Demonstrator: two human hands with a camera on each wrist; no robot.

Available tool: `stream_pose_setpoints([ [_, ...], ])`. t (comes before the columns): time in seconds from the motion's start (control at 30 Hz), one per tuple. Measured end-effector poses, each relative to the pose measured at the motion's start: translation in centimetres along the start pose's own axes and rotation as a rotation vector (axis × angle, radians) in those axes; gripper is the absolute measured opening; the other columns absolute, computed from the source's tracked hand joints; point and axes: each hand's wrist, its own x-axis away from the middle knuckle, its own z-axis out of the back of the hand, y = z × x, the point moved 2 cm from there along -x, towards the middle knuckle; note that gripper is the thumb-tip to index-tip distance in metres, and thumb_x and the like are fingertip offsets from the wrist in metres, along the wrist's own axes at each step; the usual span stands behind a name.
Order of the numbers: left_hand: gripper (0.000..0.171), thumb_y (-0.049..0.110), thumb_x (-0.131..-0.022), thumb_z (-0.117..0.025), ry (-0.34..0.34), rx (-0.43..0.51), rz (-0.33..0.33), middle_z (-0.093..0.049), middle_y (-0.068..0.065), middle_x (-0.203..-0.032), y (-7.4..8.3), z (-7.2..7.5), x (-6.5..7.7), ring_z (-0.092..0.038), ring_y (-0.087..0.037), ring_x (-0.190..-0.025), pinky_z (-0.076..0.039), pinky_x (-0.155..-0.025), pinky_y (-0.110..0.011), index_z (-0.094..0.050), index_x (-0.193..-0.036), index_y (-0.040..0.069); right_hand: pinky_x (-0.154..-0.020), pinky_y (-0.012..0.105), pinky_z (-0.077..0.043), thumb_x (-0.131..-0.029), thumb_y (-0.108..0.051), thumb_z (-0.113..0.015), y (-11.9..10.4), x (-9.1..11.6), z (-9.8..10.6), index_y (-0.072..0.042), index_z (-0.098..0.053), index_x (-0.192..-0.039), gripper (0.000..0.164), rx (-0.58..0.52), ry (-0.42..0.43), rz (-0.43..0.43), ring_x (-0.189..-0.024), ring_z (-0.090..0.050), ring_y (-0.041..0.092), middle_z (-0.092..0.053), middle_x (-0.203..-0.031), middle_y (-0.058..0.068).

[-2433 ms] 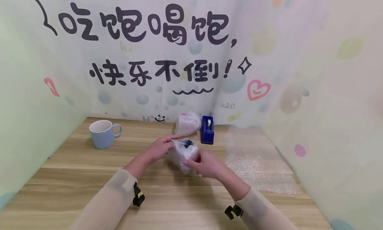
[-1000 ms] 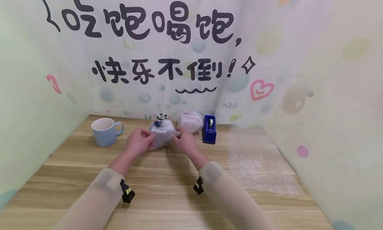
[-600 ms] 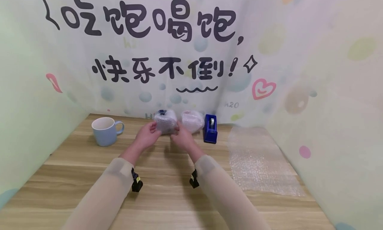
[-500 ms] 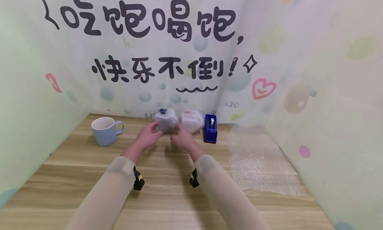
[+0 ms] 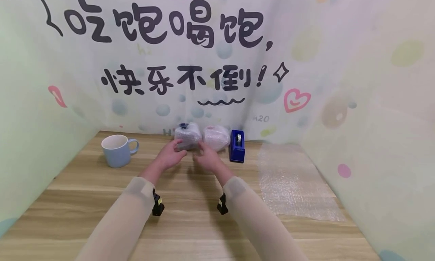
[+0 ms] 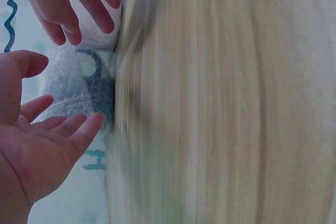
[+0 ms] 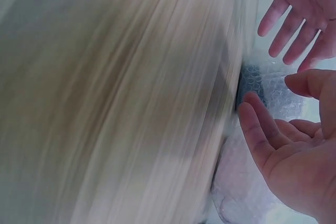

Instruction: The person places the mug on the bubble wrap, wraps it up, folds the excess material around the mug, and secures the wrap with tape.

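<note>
while left fingers (image 6: 87, 134) and right fingers (image 7: 255, 128) spread wide, the dark-topped wrapped bundle (image 5: 188, 135) sits between.

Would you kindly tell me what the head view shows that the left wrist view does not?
Only the head view shows the light-blue mug, the flat bubble-wrap sheet and the pink heart.
Only the left wrist view shows a dark loop inside the darker bubble-wrapped bundle.
Both show that bundle, the pinkish bundle, left grip, right grip, wooden tabletop and, apparently, the blue tape dispenser.
</note>
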Motion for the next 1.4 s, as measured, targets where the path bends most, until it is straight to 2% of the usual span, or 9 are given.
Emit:
stream_pose_setpoints([
  [0.13, 0.066, 0.021, -0.108, -0.059, 0.031, -0.008, -0.045, -0.038, -0.033, -0.171, 0.0, -0.2, 0.4, -0.046, -0.052, -0.154, -0.044, -0.126, -0.061, -0.038, -0.164, -0.006, -0.129, 0.056, -0.042, -0.105, -0.020, -0.070, 0.5, 1.0, 0.8, -0.004, -0.042, -0.167, 0.070, 0.010, -0.013, 0.035, -0.155, -0.050, 0.042, -0.052, -0.168, 0.018],
  [0.27, 0.066, 0.018, -0.105, -0.060, 0.022, -0.028, -0.111, -0.041, -0.035, -0.168, 0.3, -0.5, 1.2, -0.046, -0.054, -0.152, -0.043, -0.126, -0.062, -0.040, -0.162, -0.009, -0.116, 0.054, -0.055, -0.101, -0.018, -0.069, 1.4, 2.4, 2.4, -0.003, -0.049, -0.162, 0.066, 0.059, -0.013, 0.077, -0.138, -0.066, 0.040, -0.062, -0.158, 0.019],
  [0.4, 0.063, 0.016, -0.104, -0.061, 0.016, -0.135, -0.206, -0.047, -0.034, -0.163, 0.9, -0.5, 2.7, -0.048, -0.054, -0.149, -0.040, -0.126, -0.065, -0.044, -0.159, -0.010, -0.100, 0.049, -0.062, -0.101, -0.016, -0.068, 2.4, 4.4, 4.6, -0.005, -0.056, -0.157, 0.059, 0.138, -0.004, 0.098, -0.120, -0.074, 0.036, -0.069, -0.150, 0.017],
  [0.53, 0.057, 0.013, -0.103, -0.062, 0.006, -0.229, -0.288, -0.052, -0.033, -0.156, 1.3, -0.5, 4.4, -0.053, -0.053, -0.143, -0.044, -0.122, -0.067, -0.051, -0.155, -0.008, -0.101, 0.048, -0.062, -0.102, -0.013, -0.068, 3.7, 6.4, 6.7, -0.002, -0.059, -0.153, 0.053, 0.145, 0.012, 0.104, -0.117, -0.074, 0.037, -0.070, -0.145, 0.020],
  [0.73, 0.054, 0.016, -0.107, -0.061, -0.037, -0.266, -0.301, -0.054, -0.029, -0.156, 1.4, -0.3, 6.6, -0.055, -0.051, -0.143, -0.048, -0.118, -0.067, -0.052, -0.156, -0.004, -0.095, 0.048, -0.064, -0.103, -0.012, -0.069, 6.4, 8.8, 9.5, 0.003, -0.060, -0.150, 0.050, 0.128, 0.024, 0.084, -0.111, -0.075, 0.037, -0.069, -0.145, 0.026],
  [1.13, 0.050, 0.012, -0.104, -0.064, -0.010, -0.235, -0.351, -0.059, -0.026, -0.150, 0.8, -0.3, 8.3, -0.059, -0.049, -0.139, -0.053, -0.113, -0.066, -0.057, -0.151, -0.004, -0.094, 0.051, -0.062, -0.104, -0.014, -0.068, 10.7, 12.2, 13.0, 0.003, -0.065, -0.142, 0.042, 0.205, 0.065, 0.027, -0.106, -0.074, 0.033, -0.072, -0.134, 0.025],
  [1.27, 0.049, 0.010, -0.105, -0.064, -0.015, -0.222, -0.330, -0.059, -0.027, -0.150, 0.2, 0.0, 8.8, -0.059, -0.049, -0.139, -0.054, -0.112, -0.066, -0.057, -0.151, -0.005, -0.086, 0.047, -0.060, -0.098, -0.013, -0.069, 11.5, 13.7, 15.1, 0.004, -0.071, -0.122, 0.029, 0.343, 0.077, -0.034, -0.095, -0.069, 0.026, -0.074, -0.110, 0.016],
  [1.33, 0.049, 0.011, -0.106, -0.064, -0.016, -0.215, -0.313, -0.058, -0.029, -0.151, 0.1, 0.1, 9.1, -0.058, -0.050, -0.140, -0.054, -0.112, -0.066, -0.057, -0.151, -0.005, -0.076, 0.041, -0.057, -0.093, -0.014, -0.071, 12.1, 14.4, 16.1, 0.001, -0.071, -0.101, 0.016, 0.426, 0.074, -0.083, -0.082, -0.063, 0.020, -0.069, -0.091, 0.008],
  [1.4, 0.048, 0.012, -0.107, -0.063, -0.017, -0.209, -0.294, -0.057, -0.029, -0.153, -0.2, 0.3, 9.4, -0.058, -0.050, -0.140, -0.054, -0.112, -0.066, -0.057, -0.151, -0.005, -0.064, 0.034, -0.050, -0.091, -0.018, -0.076, 12.8, 15.0, 17.0, -0.005, -0.064, -0.080, 0.021, 0.482, 0.053, -0.145, -0.067, -0.053, 0.016, -0.058, -0.073, 0.001],
])
